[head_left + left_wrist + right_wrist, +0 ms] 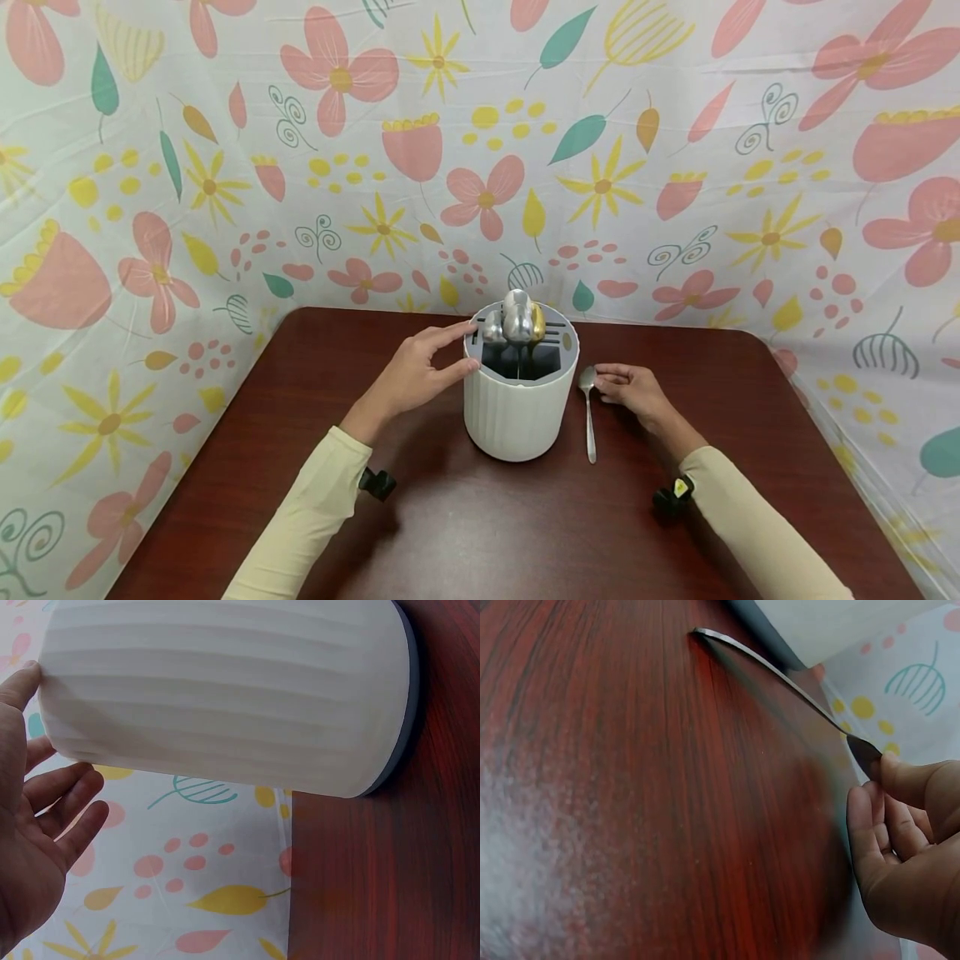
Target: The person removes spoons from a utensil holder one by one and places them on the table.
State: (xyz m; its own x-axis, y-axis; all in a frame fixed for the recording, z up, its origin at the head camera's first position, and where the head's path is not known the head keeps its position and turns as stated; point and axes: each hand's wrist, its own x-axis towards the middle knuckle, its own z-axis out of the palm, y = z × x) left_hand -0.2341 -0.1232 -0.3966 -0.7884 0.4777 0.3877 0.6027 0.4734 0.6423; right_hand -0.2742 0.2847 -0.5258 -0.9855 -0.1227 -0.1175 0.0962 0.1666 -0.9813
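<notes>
A white ribbed utensil holder (517, 425) with a grey slotted top stands on the table. Several silver spoons (517, 323) and a gold one (537, 325) rise from it, bowls up. My left hand (412, 375) touches the holder's rim at its left side, thumb and fingertips against it, the fingers fairly straight. To the right of the holder a silver spoon (590, 427) has its handle pointing toward me. My right hand (637, 395) pinches the bowl of that spoon; the right wrist view shows the thumb on the bowl (864, 755) and the handle sloping down to the table.
The dark red-brown wooden table (480, 533) has its back edge just behind the holder. A white cloth with printed flowers (480, 125) hangs behind the table and along both sides. Black wrist cameras sit on both wrists.
</notes>
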